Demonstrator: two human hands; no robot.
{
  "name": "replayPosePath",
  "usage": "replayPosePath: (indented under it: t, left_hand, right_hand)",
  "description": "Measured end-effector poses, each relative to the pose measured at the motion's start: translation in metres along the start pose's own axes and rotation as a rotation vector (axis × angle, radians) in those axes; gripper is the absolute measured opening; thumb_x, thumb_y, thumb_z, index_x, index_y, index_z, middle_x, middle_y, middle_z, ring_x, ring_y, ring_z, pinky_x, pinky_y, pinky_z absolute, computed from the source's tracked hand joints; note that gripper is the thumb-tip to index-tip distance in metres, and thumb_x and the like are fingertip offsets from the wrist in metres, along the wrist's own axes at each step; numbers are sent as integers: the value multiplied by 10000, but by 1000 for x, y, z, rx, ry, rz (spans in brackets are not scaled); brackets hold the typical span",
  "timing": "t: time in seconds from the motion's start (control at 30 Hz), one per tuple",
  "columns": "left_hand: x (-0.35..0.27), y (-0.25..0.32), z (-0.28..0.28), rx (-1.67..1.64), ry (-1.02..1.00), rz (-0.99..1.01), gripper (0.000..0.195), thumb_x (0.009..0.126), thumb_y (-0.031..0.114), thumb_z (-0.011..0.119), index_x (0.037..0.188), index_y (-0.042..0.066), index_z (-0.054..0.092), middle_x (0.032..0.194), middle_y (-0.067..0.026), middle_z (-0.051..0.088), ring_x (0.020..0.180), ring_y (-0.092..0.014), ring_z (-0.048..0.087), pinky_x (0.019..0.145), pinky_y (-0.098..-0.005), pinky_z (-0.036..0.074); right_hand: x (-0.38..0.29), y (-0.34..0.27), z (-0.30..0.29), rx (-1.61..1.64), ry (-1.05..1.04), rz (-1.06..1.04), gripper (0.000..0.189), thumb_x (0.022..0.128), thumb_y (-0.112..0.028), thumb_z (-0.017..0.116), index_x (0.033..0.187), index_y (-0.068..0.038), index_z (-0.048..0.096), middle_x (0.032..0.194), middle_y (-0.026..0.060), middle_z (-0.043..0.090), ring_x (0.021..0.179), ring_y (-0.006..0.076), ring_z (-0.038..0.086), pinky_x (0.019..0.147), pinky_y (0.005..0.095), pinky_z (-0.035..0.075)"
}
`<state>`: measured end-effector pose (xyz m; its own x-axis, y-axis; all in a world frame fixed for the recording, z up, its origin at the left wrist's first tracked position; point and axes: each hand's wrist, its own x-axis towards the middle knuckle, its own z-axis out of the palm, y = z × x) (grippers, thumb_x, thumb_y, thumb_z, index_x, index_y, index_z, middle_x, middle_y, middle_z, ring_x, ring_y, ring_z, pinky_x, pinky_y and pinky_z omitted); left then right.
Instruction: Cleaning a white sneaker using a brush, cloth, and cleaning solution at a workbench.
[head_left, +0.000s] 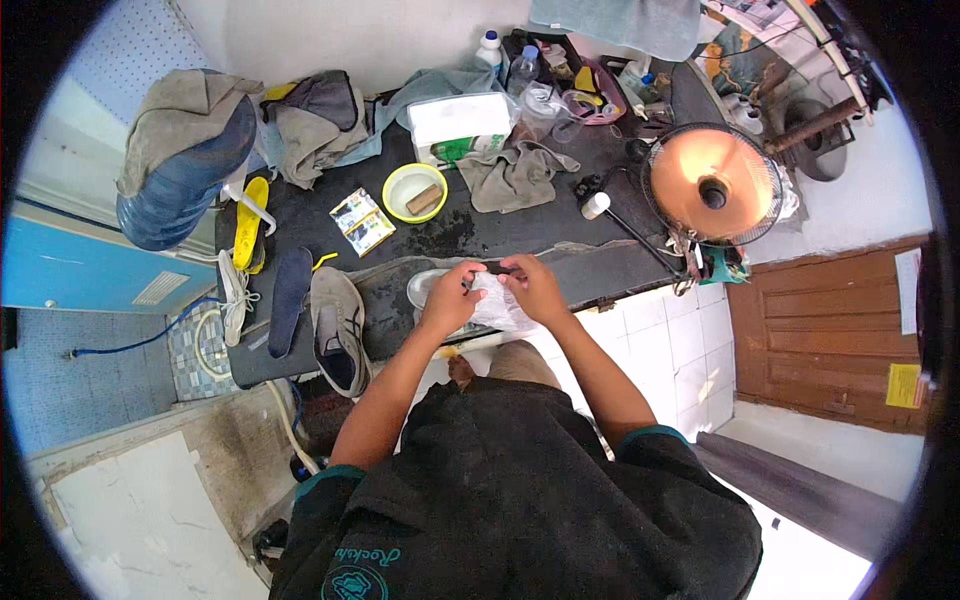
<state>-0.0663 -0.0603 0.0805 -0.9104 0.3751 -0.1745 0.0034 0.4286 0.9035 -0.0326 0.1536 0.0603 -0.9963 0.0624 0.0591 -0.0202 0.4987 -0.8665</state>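
Both hands meet near the front edge of the black-topped table. My left hand (452, 298) grips the left side of a crumpled, translucent white plastic bag (501, 307). On its other side, my right hand (536, 291) pinches the bag's upper part. Between the fingertips a small dark item (495, 268) shows along the top; what it is cannot be made out. A clear round container (422, 287) sits just left of my left hand, partly covered by it. Farther left stands a grey sneaker (337, 322), its opening towards me, beside a navy insole (289, 300).
Beyond the hands are a yellow-rimmed bowl (387, 196) with a wooden-backed block (425, 199), printed sachets (362, 223) and a grey cloth (517, 180). A fan (712, 184) and a white-headed, black-handled tool (597, 205) are at right. Yellow insole (251, 217) and white shoelaces (235, 300) lie left.
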Motion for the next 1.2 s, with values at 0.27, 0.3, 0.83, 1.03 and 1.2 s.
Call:
replayPosePath:
  t: [0.27,0.3,0.83,1.03,1.2]
  left_hand:
    - [4,8,4,16,-26,53,469,863,94,853,1304,144,700,1025,-121,728,815,-252,733,761,-392,581]
    - [5,6,5,17,-32,54,469,863,94,853,1304,144,700,1025,-121,728,815,-252,733,761,-392,581]
    - [12,10,22,-200,-35,16,384,907,90,808,1276,107,701,1005,-83,690,810,-168,705,739,-330,577]
    - [13,6,28,-31,-41,242,385,882,63,795,1249,110,688,1070,-105,660,910,-236,694,788,-355,579]
    - [-7,39,15,27,-240,250,550,821,60,827,1327,75,611,1253,-176,618,1140,-350,663,895,-406,570]
  right_hand:
    - [-23,-4,8,80,34,143,256,1010,-161,726,1240,-54,686,1039,174,730,889,259,711,807,394,576]
    - [-22,-6,8,137,-9,194,268,1030,-163,704,1274,-61,667,1029,163,734,895,243,708,828,389,577]
    - [-59,-2,7,71,-115,-83,1062,730,-5,870,1638,-89,324,1518,246,477,1393,432,523,1170,481,453]
    - [-62,-4,27,21,62,-192,1040,696,38,840,1603,-59,341,1584,231,374,1470,421,428,1175,470,453]
    - [-61,9,42,8,263,-210,997,710,22,850,1577,-38,363,1586,239,337,1433,419,444,1151,468,464]
